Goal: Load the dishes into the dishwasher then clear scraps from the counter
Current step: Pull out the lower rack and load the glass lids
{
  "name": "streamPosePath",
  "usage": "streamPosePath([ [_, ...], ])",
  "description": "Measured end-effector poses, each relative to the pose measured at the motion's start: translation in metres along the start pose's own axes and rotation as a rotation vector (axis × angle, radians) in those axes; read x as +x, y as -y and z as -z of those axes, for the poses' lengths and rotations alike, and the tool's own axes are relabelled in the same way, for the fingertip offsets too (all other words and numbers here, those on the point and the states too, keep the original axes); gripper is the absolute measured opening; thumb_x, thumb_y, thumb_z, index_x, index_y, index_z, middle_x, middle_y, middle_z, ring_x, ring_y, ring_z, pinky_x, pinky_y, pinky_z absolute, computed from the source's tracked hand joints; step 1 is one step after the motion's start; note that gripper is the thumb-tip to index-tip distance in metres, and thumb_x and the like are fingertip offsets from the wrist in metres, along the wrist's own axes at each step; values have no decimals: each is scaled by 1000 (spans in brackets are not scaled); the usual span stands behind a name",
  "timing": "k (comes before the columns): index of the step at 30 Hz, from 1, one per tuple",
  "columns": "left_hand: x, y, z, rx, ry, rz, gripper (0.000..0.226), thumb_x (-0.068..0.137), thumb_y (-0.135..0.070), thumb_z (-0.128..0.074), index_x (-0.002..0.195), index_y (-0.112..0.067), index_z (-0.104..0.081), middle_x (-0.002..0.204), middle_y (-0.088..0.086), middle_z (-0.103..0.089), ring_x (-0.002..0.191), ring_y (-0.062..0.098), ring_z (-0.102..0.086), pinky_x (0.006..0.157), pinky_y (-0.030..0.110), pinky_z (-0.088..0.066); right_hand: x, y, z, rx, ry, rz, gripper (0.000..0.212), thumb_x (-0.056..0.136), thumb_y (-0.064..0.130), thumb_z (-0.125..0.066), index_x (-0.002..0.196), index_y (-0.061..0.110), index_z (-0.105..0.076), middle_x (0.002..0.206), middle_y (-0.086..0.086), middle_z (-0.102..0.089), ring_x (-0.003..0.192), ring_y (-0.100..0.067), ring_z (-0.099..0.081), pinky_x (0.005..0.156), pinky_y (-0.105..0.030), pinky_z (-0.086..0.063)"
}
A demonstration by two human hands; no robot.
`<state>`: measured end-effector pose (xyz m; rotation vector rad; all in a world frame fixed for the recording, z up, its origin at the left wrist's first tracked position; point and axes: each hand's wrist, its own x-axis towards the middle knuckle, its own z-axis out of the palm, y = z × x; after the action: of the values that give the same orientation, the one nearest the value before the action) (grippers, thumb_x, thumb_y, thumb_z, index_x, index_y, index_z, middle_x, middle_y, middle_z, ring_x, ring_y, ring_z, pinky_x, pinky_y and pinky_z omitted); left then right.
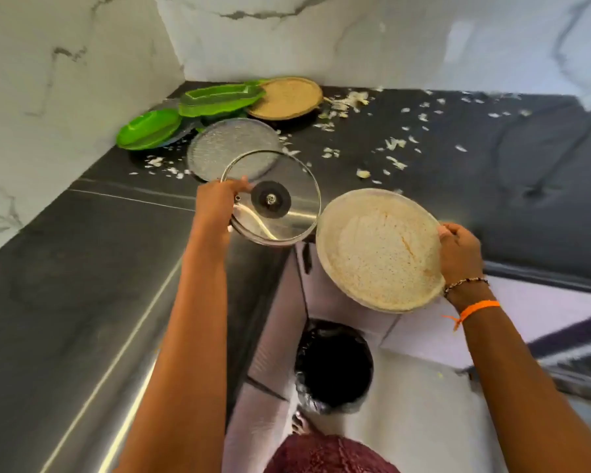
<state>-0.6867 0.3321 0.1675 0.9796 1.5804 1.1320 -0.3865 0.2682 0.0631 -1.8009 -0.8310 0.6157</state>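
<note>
My left hand [219, 203] grips the rim of a glass lid [280, 220] with a black knob, held above the counter's inner corner. My right hand [459, 249] holds a round cream-coloured textured plate [377, 250] by its right edge, tilted out past the counter edge. A clear textured plate [232, 145] lies flat behind the lid. Two green plates [149, 128] [219, 99] and a tan round plate [287, 97] sit in the back corner. White scraps [394, 143] are scattered over the dark counter [82, 250].
A bin lined with a black bag [333, 367] stands on the floor below the cream plate. Marble walls [65, 63] close the corner at left and back. The counter runs off to the right, with more white scraps [347, 100] at the back.
</note>
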Motion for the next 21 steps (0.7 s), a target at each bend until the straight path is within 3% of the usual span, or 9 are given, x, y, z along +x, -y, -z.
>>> streamPosePath([
  [3,-55,-1,-53,108,156,-34,13,88,-11,-55,79,-7,-64,54,1,-55,29,1,-42,34,12,-33,-23,-37,81,4,-75,-48,34,92,14,-45,110,-11,-59,95,-11,-54,89,-18,-43,62,-13,-36],
  [5,-96,7,-89,199,292,-39,21,91,-13,-54,71,-12,-60,42,-6,-55,28,2,-46,31,11,-33,-46,-63,140,-8,-132,-81,33,89,17,-45,106,-6,-62,95,-14,-55,89,-16,-42,59,-16,-33],
  [8,-141,31,-135,369,506,-49,17,91,-15,-55,75,-12,-61,38,-8,-57,30,1,-48,31,9,-32,-79,-102,218,-49,-189,-150,26,85,22,-46,97,3,-60,93,-16,-55,88,-15,-40,58,-17,-31],
  [11,-183,60,-180,470,645,-45,14,90,-17,-58,78,-12,-62,49,-1,-61,34,3,-51,35,10,-36,-108,-141,290,-108,-307,-226,27,94,6,-45,109,-9,-61,104,-25,-61,88,-15,-41,61,-19,-31],
  [14,-220,88,-230,567,778,-29,11,88,-21,-60,82,-12,-61,73,8,-59,54,13,-52,42,16,-42,-133,-174,353,-106,-402,-325,27,94,10,-46,109,-6,-61,91,-10,-52,86,-15,-41,67,-23,-32],
  [16,-237,105,-261,619,860,-25,15,85,-26,-63,85,-11,-63,78,9,-60,59,15,-52,48,20,-45,-146,-192,384,-80,-457,-372,30,88,20,-51,91,-7,-62,78,-8,-44,72,-16,-39,65,-26,-29],
  [18,-256,121,-296,668,923,-28,17,86,-24,-63,94,-9,-62,79,7,-61,61,15,-53,50,21,-48,-154,-211,413,-46,-544,-408,27,75,30,-45,74,4,-56,64,-1,-39,58,-11,-31,57,-27,-28],
  [21,-280,142,-345,700,980,0,10,89,-14,-60,98,-10,-62,73,4,-58,64,13,-53,61,25,-49,-156,-237,444,-84,-603,-454,20,87,20,-49,90,5,-61,73,-6,-47,71,-17,-41,55,-18,-33],
])
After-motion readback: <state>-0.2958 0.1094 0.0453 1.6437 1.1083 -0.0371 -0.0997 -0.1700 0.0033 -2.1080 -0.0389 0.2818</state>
